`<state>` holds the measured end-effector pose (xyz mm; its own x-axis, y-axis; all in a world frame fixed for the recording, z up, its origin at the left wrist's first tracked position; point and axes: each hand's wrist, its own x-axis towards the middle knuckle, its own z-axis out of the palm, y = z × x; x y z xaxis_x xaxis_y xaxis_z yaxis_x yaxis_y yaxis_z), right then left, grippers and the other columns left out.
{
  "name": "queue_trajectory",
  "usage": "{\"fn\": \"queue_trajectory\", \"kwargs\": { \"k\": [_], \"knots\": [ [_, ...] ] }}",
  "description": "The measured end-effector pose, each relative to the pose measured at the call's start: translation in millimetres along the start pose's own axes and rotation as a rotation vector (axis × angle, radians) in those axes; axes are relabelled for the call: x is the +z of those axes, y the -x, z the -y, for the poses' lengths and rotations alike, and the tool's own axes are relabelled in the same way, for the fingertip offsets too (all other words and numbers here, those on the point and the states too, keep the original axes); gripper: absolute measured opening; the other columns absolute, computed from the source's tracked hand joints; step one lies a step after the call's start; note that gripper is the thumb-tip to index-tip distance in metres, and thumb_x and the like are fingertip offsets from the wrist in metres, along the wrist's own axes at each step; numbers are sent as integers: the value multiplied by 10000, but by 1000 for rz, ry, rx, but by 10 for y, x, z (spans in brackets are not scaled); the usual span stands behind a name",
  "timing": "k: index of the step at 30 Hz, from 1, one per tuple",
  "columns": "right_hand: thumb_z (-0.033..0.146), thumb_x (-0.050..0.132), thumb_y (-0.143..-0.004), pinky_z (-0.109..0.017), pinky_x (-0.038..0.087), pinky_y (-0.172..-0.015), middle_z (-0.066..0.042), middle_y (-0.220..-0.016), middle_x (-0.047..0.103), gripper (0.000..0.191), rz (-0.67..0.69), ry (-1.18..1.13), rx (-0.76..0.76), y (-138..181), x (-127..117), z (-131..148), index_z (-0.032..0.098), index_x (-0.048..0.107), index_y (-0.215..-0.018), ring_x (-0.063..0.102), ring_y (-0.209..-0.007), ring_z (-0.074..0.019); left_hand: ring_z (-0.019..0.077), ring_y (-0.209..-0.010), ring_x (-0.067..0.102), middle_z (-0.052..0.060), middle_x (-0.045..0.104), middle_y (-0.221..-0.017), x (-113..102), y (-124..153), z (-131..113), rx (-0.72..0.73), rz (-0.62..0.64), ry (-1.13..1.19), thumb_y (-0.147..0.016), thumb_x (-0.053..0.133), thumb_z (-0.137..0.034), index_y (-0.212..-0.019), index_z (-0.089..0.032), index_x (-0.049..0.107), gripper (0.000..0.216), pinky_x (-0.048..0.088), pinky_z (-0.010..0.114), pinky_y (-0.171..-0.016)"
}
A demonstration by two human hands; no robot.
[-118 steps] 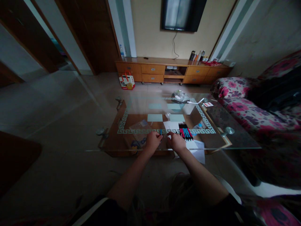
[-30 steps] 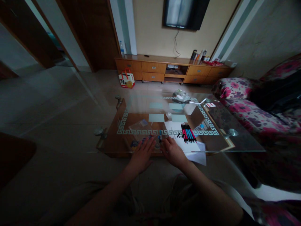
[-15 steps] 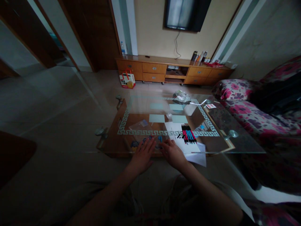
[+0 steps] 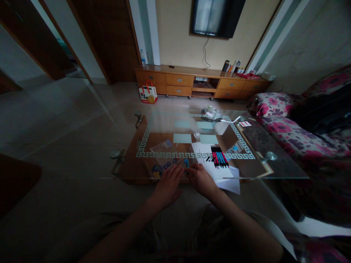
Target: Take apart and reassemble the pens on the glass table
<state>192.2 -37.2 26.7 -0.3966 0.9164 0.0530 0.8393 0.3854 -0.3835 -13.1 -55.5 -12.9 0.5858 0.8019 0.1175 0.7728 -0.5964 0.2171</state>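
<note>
left hand (image 4: 167, 184): open, palm down, fingers spread on the near edge of the glass table (image 4: 257, 146).
right hand (image 4: 201, 179): just beside the left, fingers half curled; whether it grips anything cannot be told.
blue pen (image 4: 186, 162): on the glass at both hands' fingertips, apart from the others.
pen row (image 4: 219, 156): red, blue and black pens laid side by side on white paper (image 4: 201, 148).
outstanding: small black pieces (image 4: 208, 159) lie loose beside the row.

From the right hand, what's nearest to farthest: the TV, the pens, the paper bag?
1. Pens, on the table, just right of the right hand.
2. Paper bag, on the floor, far left.
3. TV, high on the back wall.
</note>
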Motion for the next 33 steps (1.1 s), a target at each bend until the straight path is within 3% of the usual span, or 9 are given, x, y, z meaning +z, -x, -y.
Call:
{"fn": "queue_trajectory", "kwargs": {
  "k": [9, 19, 26, 33],
  "knots": [
    [247, 612, -886, -311, 439, -924, -81, -1014, 590, 188, -64, -76, 30, -8, 105, -75, 203, 698, -1047, 554, -1001, -207, 296, -1473, 202, 103, 222, -1609, -12, -9, 6, -2, -8, 47, -814, 621, -280, -1538, -208, 214, 833, 196, 489, -1183],
    [178, 592, -859, -242, 445, -735, -67, -959, 610, 111, -98, -157, 122, -14, 138, -132, 183, 665, -942, 586, -789, -151, 315, -1467, 207, 109, 212, -1611, 1, -17, 37, 0, -31, 110, -817, 615, -267, -1543, -212, 195, 841, 196, 506, -1180],
    [138, 609, -791, -249, 434, -694, -45, -881, 653, 240, -187, -207, 210, -26, 178, -165, 189, 613, -1026, 601, -733, -156, 322, -1456, 235, 128, 236, -1597, -54, -20, 28, 8, -59, 217, -818, 622, -245, -1535, -221, 223, 821, 234, 528, -1168],
    [209, 625, -804, -237, 477, -635, -6, -837, 661, 252, -264, -552, 161, -46, 67, 11, 206, 559, -1047, 624, -684, -138, 260, -1317, 458, 132, 500, -1403, -116, -135, -22, -133, -259, 584, -905, 543, -274, -1371, -200, 476, 476, 369, 450, -1112]
  ]
}}
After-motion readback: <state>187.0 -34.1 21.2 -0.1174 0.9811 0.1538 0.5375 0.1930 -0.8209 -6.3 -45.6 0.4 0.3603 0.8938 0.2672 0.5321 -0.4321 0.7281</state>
